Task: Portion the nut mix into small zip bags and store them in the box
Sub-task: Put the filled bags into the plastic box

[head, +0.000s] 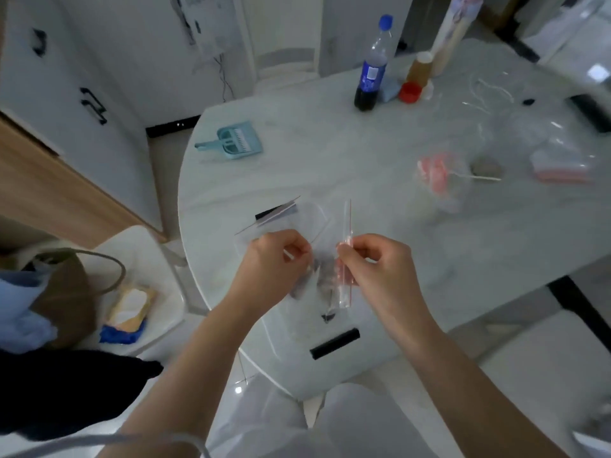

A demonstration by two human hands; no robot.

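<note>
Both hands hold one small clear zip bag (325,284) with a red seal line, over a clear plastic box (317,216) that has black clips. My left hand (276,259) pinches the bag's left edge. My right hand (377,262) pinches its red-lined top edge. A little dark nut mix shows inside the bag. More empty zip bags (274,213) lie across the box's far corner. A clear bag with pink contents (436,175) lies further right, beside a spoon (486,170) with a white handle.
On the white marble table (330,153) stand a cola bottle (372,71), a red cap (410,92), a brown jar (420,69) and a blue dustpan (236,142). A pack of zip bags (562,161) lies far right. A chair with a bag (66,292) stands left.
</note>
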